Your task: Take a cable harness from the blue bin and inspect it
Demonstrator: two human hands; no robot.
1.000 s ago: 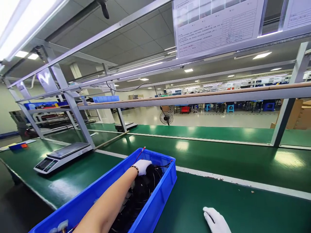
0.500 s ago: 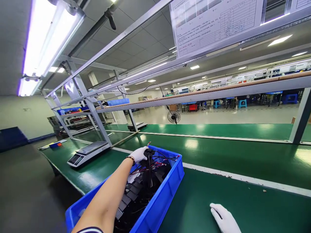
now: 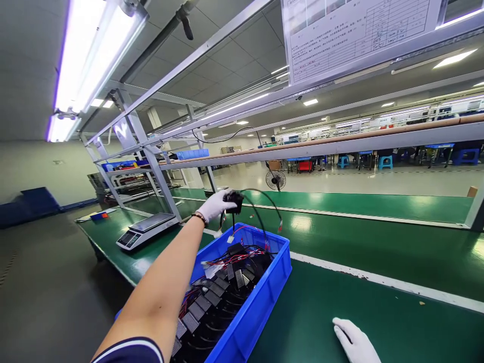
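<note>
My left hand (image 3: 216, 205), in a white glove, is closed on a black part (image 3: 234, 201) above the far end of a blue bin (image 3: 260, 297). Black cables with small connectors trail from the part, one arching to the right and others hanging down. Inside the bin lie several black finned parts (image 3: 202, 302) with red and black wires. My right hand (image 3: 355, 341), also gloved in white, rests low at the right over the green tabletop (image 3: 313, 302). Its fingers lie extended close together, with the thumb slightly apart, and nothing is in them.
A digital scale (image 3: 147, 229) stands left of the bin. Behind it rise the metal uprights of a shelf frame (image 3: 161, 176). A long shelf rail (image 3: 321, 146) crosses above the table. A printed sheet (image 3: 351, 40) hangs at the top, and a fan (image 3: 276, 180) stands beyond the table.
My left hand has risen out of the bin with the black part and its cables. My right hand keeps about the same pose. The view has shifted slightly.
</note>
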